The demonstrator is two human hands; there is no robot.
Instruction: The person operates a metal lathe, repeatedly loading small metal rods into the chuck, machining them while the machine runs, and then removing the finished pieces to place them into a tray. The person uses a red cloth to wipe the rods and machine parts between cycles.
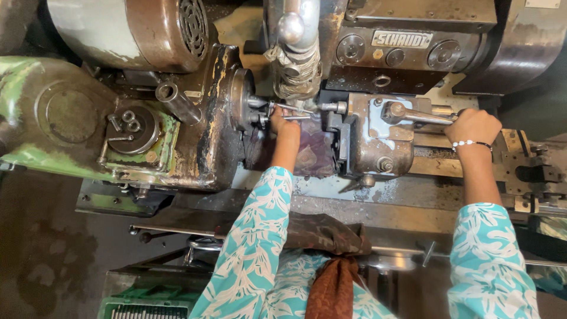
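- Left hand reaches into the gap between the round grey steel chuck and the grey cast tool slide; fingers closed around a thin bright metal rod that lies level, one end at the chuck nose.
- Right hand is wrapped fully shut on the end of the long steel lever handle atop the slide; white bead bracelet on the wrist.
- Rod sits just right of the chuck face, well clear of the green-painted headstock housing. Cannot tell whether its tip is seated in the jaws.
- Judgement: the rod should stay in line with the spindle axis, pushed in square, fingertips only.
- Lever hand should hold steady so the slide does not creep toward the left fingers.
- Risk: the loose turquoise leaf-print sleeve and the brown cloth draped near the bed sit close to rotating parts.
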